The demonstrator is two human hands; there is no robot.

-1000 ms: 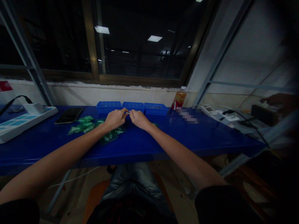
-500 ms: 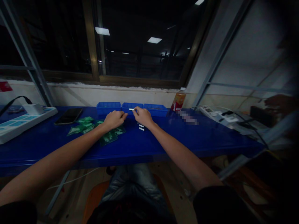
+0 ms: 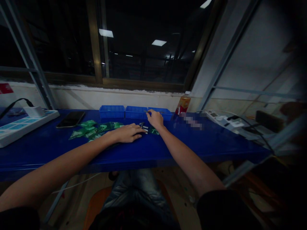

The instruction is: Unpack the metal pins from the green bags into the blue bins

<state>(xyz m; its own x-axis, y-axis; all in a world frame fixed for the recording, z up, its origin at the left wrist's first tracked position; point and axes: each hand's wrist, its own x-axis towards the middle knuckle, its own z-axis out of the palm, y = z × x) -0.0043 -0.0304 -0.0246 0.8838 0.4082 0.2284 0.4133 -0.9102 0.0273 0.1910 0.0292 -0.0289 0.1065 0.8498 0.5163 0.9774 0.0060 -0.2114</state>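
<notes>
My left hand [image 3: 130, 133] lies low over the blue table [image 3: 134, 152], fingers apart, its fingertips beside a few small white and silvery pieces [image 3: 145, 127]. My right hand [image 3: 155, 118] is closed in front of the blue bins, with a small thing I cannot make out at its fingertips. Just below the right hand lies a green packet [image 3: 153, 130]. More green packets [image 3: 90, 129] are heaped to the left, partly hidden by my left hand and forearm. Three blue bins stand in a row: left [image 3: 111, 112], middle [image 3: 135, 112] and right [image 3: 168, 115].
A phone [image 3: 71, 119] and a white power strip [image 3: 14, 129] lie on the left. Behind the table's right part stands a bottle [image 3: 183, 104]. Further right are a white power strip [image 3: 222, 119] and cables. The table's front edge runs before my lap.
My left hand has moved right and nearer, its fingers now spread. My right hand has shifted right towards the right bin. A green packet now shows below it.
</notes>
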